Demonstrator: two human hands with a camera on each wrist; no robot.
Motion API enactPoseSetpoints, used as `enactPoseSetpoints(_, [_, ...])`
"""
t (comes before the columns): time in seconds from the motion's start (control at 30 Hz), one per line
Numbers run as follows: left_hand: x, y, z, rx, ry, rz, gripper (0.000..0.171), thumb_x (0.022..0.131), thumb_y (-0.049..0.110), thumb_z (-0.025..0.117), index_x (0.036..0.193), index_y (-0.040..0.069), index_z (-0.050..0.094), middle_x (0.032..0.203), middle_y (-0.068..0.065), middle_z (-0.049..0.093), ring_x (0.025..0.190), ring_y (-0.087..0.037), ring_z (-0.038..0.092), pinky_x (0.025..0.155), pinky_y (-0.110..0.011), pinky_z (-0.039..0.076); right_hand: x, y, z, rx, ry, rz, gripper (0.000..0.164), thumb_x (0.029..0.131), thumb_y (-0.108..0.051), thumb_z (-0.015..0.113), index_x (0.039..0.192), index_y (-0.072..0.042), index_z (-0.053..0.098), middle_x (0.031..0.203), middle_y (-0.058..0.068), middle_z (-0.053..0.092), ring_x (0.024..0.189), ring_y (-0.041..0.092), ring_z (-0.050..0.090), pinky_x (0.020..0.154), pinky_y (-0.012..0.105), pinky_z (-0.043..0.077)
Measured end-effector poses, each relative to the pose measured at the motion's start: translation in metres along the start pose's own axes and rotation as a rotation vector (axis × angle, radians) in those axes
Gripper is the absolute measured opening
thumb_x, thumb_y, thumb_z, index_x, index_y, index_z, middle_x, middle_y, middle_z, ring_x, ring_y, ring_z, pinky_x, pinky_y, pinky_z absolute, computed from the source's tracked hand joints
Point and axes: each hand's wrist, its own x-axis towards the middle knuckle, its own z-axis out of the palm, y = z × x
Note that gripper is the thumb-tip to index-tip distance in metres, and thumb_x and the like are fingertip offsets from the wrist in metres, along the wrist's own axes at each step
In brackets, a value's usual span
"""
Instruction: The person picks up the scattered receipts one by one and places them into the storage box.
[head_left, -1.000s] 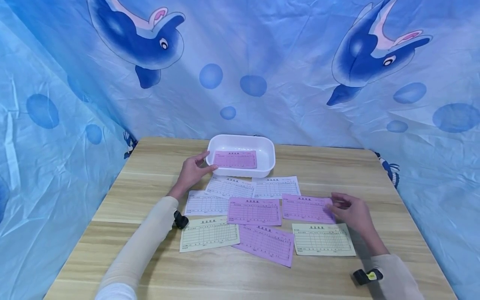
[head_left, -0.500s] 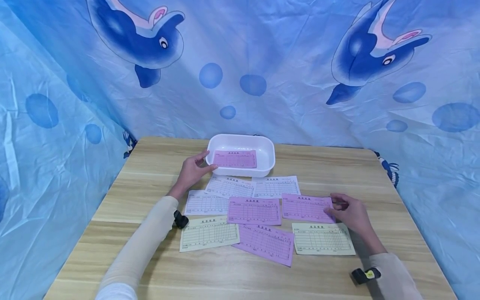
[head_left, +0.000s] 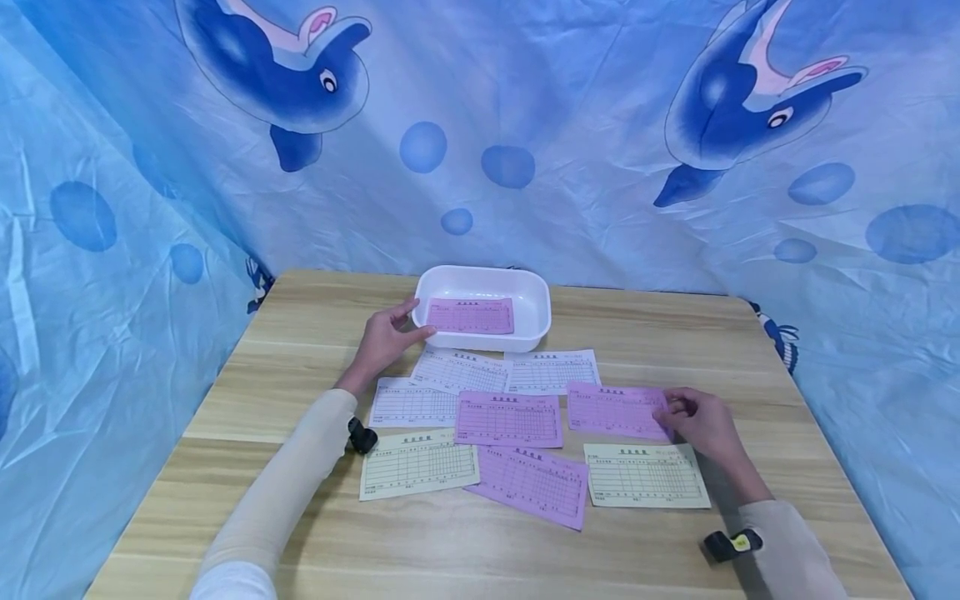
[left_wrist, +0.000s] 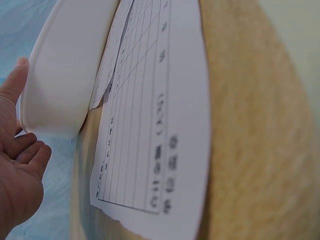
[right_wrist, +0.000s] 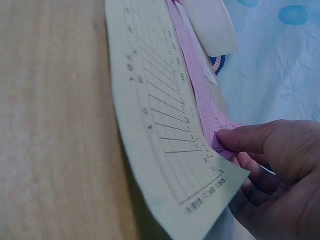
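Wooden table (head_left: 465, 554) under tub (head_left: 531, 312). Tub: white, inner slip (head_left: 471, 317) pink. Left hand (head_left: 382, 343) grips tub's left end, thumb and forefinger apart. Right hand (head_left: 705, 425) pinches right end of held slip (head_left: 611, 410), pink, right of tub on its near side. Same side: white slips (head_left: 415, 403), green slips (head_left: 420, 464), other pink slips (head_left: 508, 419).

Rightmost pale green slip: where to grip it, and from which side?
I'd pinch the right short edge of the rightmost pale green slip, coming from the right, thumb on top. It's a thin sheet, and in the right wrist view that end seems to bow off the table, leaving fingertip room; its left end lies close to a pink slip.
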Motion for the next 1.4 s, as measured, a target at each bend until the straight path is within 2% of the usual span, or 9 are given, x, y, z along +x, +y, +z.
enactPoseSetpoints(0.1, [0.000,0.000,-0.001,0.010,0.002,-0.003,0.083,0.082,0.045,0.085,0.149,0.009,0.051,0.161,-0.008,0.039,0.143,-0.033,0.046,0.115,-0.043,0.045,0.002,0.000,-0.003,-0.015,-0.004,-0.004,0.027,0.093,-0.013,0.077,0.113,0.003,0.071,0.094,0.012,0.070,0.079,0.020,0.060,0.058,0.020,0.050])
enactPoseSetpoints(0.23, [0.001,0.000,-0.001,0.015,0.004,-0.003,0.083,0.083,0.046,0.085,0.149,0.010,0.051,0.161,-0.008,0.039,0.143,-0.033,0.045,0.116,-0.043,0.044,0.003,-0.001,-0.005,-0.010,-0.025,0.012,0.022,0.095,-0.018,0.075,0.108,-0.001,0.073,0.093,0.010,0.070,0.077,0.018,0.059,0.058,0.021,0.050])
enactPoseSetpoints(0.4, [0.002,0.000,-0.001,0.001,0.006,0.003,0.082,0.083,0.044,0.085,0.149,0.008,0.051,0.161,-0.009,0.039,0.143,-0.033,0.046,0.115,-0.043,0.044,0.004,-0.003,-0.010,0.041,-0.079,0.068,0.024,0.099,-0.023,0.071,0.111,-0.003,0.071,0.094,0.010,0.071,0.079,0.018,0.063,0.060,0.024,0.056])
enactPoseSetpoints(0.63, [0.001,0.000,-0.002,0.007,0.006,-0.010,0.084,0.082,0.045,0.085,0.149,0.009,0.051,0.161,-0.008,0.038,0.143,-0.033,0.045,0.116,-0.043,0.043,0.006,-0.010,-0.021,0.017,-0.101,0.087,0.026,0.102,-0.030,0.065,0.112,-0.006,0.070,0.098,0.009,0.069,0.085,0.022,0.060,0.064,0.022,0.051])
enactPoseSetpoints(0.8, [0.001,0.000,-0.002,0.005,0.000,-0.008,0.083,0.083,0.045,0.085,0.150,0.009,0.050,0.161,-0.008,0.038,0.143,-0.033,0.045,0.116,-0.043,0.043,0.008,-0.016,-0.028,0.023,-0.113,0.094,0.029,0.102,-0.034,0.065,0.111,-0.007,0.070,0.100,0.009,0.071,0.087,0.021,0.061,0.067,0.023,0.052])
enactPoseSetpoints(0.93, [0.000,0.000,-0.002,0.003,0.000,-0.012,0.084,0.083,0.044,0.085,0.150,0.009,0.050,0.161,-0.008,0.039,0.143,-0.033,0.046,0.115,-0.043,0.044,0.011,-0.021,-0.033,0.052,-0.115,0.062,0.027,0.102,-0.031,0.066,0.110,-0.006,0.069,0.102,0.010,0.071,0.088,0.019,0.063,0.070,0.021,0.055])
enactPoseSetpoints(1.2, [0.000,0.002,-0.001,-0.003,0.001,-0.022,0.084,0.082,0.045,0.086,0.149,0.009,0.051,0.161,-0.009,0.039,0.142,-0.033,0.047,0.115,-0.044,0.045,0.018,-0.034,-0.049,0.115,-0.063,-0.040,0.027,0.099,-0.026,0.071,0.106,0.001,0.070,0.093,0.011,0.069,0.076,0.009,0.060,0.063,0.021,0.054])
enactPoseSetpoints(1.4, [0.000,0.001,-0.001,0.013,0.008,-0.033,0.083,0.081,0.046,0.086,0.148,0.010,0.052,0.161,-0.008,0.040,0.143,-0.033,0.047,0.116,-0.044,0.043,0.026,-0.047,-0.056,0.140,-0.038,-0.075,0.026,0.097,-0.023,0.073,0.104,0.002,0.070,0.092,0.011,0.070,0.076,0.007,0.062,0.065,0.024,0.058])
